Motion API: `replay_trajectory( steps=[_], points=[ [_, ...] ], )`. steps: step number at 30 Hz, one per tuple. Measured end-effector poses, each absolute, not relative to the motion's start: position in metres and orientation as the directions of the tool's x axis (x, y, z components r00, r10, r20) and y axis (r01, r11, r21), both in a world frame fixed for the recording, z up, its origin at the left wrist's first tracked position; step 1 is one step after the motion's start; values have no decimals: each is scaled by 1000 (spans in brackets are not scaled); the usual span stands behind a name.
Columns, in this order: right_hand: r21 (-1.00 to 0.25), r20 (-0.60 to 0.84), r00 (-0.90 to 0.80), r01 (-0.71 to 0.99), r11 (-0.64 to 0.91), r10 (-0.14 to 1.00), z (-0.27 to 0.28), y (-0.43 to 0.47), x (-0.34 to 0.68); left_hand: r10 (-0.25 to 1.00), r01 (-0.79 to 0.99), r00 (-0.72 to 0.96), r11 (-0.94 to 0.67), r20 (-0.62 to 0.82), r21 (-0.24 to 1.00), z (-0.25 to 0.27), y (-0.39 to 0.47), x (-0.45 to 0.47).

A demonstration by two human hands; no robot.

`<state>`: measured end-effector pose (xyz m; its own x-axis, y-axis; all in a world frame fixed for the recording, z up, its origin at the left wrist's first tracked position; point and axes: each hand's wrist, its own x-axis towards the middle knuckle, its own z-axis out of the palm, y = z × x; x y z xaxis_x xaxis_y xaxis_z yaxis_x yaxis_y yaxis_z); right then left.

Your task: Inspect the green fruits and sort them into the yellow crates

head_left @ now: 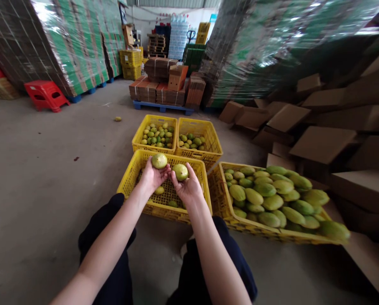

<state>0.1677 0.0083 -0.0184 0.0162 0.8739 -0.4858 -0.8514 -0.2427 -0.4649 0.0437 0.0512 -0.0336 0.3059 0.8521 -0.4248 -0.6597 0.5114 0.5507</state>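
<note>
My left hand point(151, 176) holds a yellow-green mango point(159, 161), the fruit resting on its fingers. Beside it, my right hand point(188, 184) has its thumb and fingers around another yellow-green mango point(180, 172). Both hands are over a yellow plastic crate point(127, 178) between my knees, with their fingertips close together. A few mangoes lie on this crate's floor, one of them yellowish point(159, 190) and one greener point(172, 203); my arms hide part of the inside. To the right, a yellow crate point(237, 222) is heaped with larger green-yellow mangoes point(273, 202).
Two more yellow crates point(138, 146) point(213, 146) with mangoes stand just beyond. A lone mango point(117, 119) lies on the floor near a red stool point(46, 95). Cardboard boxes point(323, 142) pile up at right; a blue pallet point(162, 108) bears flattened cartons. Wrapped stacks point(78, 42) flank the aisle.
</note>
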Motion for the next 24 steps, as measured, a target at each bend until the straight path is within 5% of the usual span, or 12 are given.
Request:
replay_trajectory(
  steps=[4, 8, 13, 18, 24],
  points=[
    [-512, -445, -29, -812, -281, 895, -11, 2, 171, 844, -670, 234, 500, -483, 549, -26, 49, 45],
    [-603, -380, -49, -744, -288, 924, -5, -5, 176, 898, -646, 195, 420, -395, 637, -23, 48, 43],
    [-811, -173, 122, -581, -71, 977, -7, -9, 178, 961, -601, 141, 274, -238, 751, -23, 45, 42],
    [-956, 177, 369, -157, 249, 912, -2, -17, 174, 983, -442, -151, -161, 104, 883, -14, 32, 45],
    [-859, 512, 444, 247, 449, 735, -2, -17, 174, 902, -246, -133, -431, 410, 868, -9, 23, 42]
  ],
)
